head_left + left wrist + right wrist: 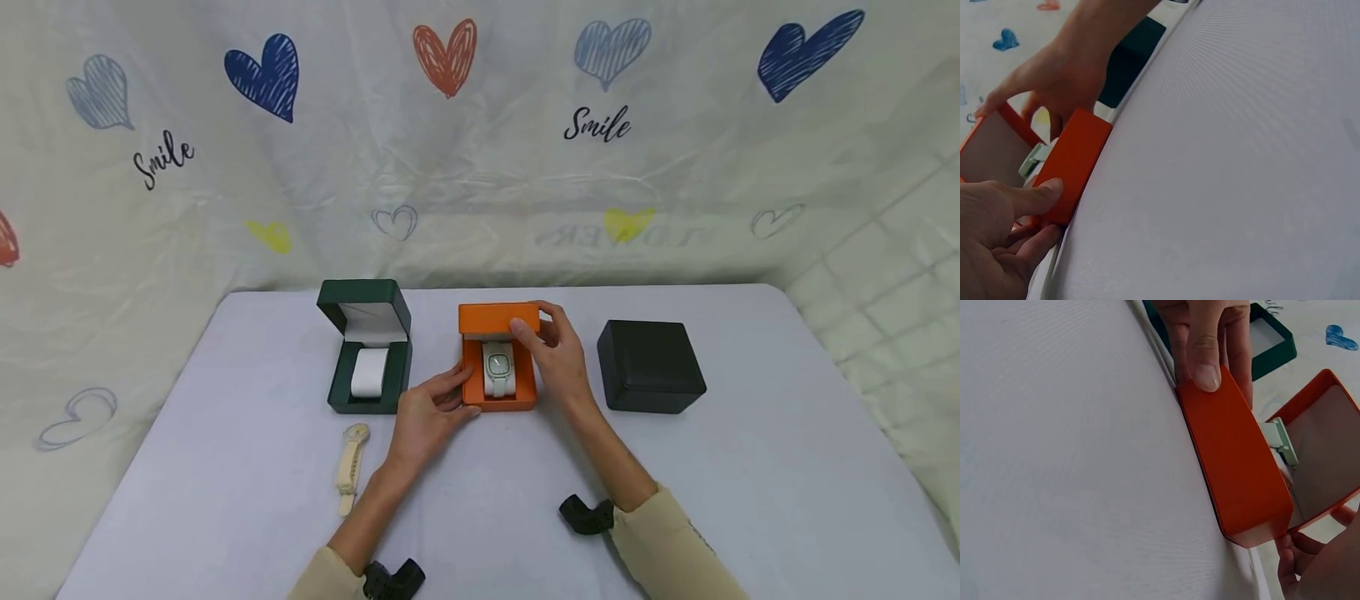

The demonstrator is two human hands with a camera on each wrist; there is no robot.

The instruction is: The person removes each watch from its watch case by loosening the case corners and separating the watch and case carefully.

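Head view, orange box (498, 404): stands near the middle of the far edge of the desk (232, 483); lid (486, 319) raised.
Head view, pale green watch (498, 366): seated inside the orange box.
Head view, left hand (431, 417): grasps the orange box at its left side and near left corner.
Head view, right hand (561, 360): pinches the right end of the lid.
Head view, green box (363, 407): open, toward the desk's far left corner; white cushion (370, 372) inside.
Head view, beige watch (350, 468): lies in front of the green box, toward the desk's left edge.
Head view, black box (651, 367): closed, toward the desk's far right corner.
Left wrist view, left hand: thumb presses the orange box's front face.
Right wrist view, lid: stands tilted up behind the pale green watch; right hand at its edge.
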